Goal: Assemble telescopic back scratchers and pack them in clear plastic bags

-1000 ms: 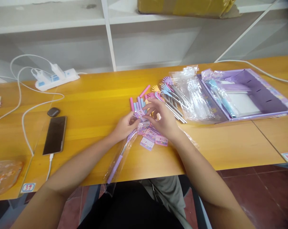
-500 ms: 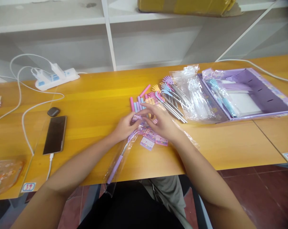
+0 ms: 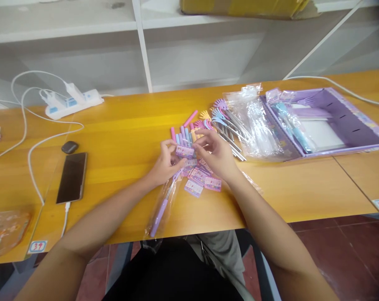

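My left hand [image 3: 166, 165] pinches a clear plastic bag [image 3: 168, 217] near its upper end. Inside the bag lies a purple-handled back scratcher [image 3: 159, 217] with a metal rod, slanting toward the table's front edge; its head is hidden by my hand. A small purple printed card [image 3: 184, 151] shows between both hands at the top of the bag. My right hand [image 3: 216, 154] has its thumb and fingertips drawn together at the card's right side, seemingly on the bag's edge. Beneath lie several loose printed cards [image 3: 212, 184], and behind them several coloured handle tubes [image 3: 183, 136].
Right of my hands lie back scratcher rods with hand-shaped heads [image 3: 220, 117], a pile of clear bags [image 3: 255, 129] and an open purple box [image 3: 358, 125]. On the left are a phone [image 3: 72, 177], a black earbud case [image 3: 69, 146], white cables and a power strip [image 3: 75, 103].
My hands have parted slightly, the right one moving right. The card between them now faces up more plainly. The bagged back scratcher's lower end has swung a little right.
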### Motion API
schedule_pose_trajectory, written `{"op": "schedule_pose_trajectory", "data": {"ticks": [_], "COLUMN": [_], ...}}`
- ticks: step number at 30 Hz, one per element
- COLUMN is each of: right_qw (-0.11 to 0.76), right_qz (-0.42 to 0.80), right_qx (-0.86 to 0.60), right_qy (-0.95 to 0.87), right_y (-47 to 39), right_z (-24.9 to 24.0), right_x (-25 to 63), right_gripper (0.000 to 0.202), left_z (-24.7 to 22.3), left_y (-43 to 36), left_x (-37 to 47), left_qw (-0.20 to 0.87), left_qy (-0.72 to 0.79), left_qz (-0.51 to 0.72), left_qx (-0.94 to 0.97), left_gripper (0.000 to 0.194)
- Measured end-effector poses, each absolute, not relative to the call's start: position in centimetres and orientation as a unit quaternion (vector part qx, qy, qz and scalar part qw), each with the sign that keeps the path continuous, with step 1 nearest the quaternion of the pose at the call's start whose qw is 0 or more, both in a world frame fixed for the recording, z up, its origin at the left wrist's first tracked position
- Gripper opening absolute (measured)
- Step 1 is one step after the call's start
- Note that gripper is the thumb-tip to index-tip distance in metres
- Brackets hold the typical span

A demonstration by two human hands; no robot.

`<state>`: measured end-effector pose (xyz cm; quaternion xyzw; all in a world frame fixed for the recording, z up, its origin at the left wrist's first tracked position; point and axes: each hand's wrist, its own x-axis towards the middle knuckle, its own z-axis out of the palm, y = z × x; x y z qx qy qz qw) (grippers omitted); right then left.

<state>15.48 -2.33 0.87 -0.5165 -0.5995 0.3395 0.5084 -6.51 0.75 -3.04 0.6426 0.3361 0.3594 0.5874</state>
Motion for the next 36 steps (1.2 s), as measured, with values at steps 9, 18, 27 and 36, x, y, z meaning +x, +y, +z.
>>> {"op": "schedule_pose_trajectory", "data": {"ticks": [9,18,27,36], "right_qw": [0.518,0.523,0.452,0.419], "right_qz": [0.321,0.281,0.234,0.251], "right_qx": [-0.524,-0.525,-0.456,-0.453], "right_qy": [-0.595,-0.609,-0.73,-0.746], "right_y": [-2.1,-2.0,-2.5,-2.6], "right_z": [0.4,0.3,1.0,0.7], "right_x": [15.4,15.3,15.4,15.3], "right_gripper": [0.038,0.032,0.042,0.036], "left_z": [-1.2,-2.3,-3.5,-3.5], "left_y": [1.0,1.0,1.3,1.7], "left_x": [-6.5,-6.5,-6.4,-6.5], "left_qw": [0.502,0.524,0.571,0.565], "left_qy": [0.333,0.317,0.341,0.327], "left_qz": [0.316,0.346,0.379,0.409], "left_qx": [0.733,0.711,0.644,0.637], "left_gripper": [0.037,0.056,0.056,0.032]}}
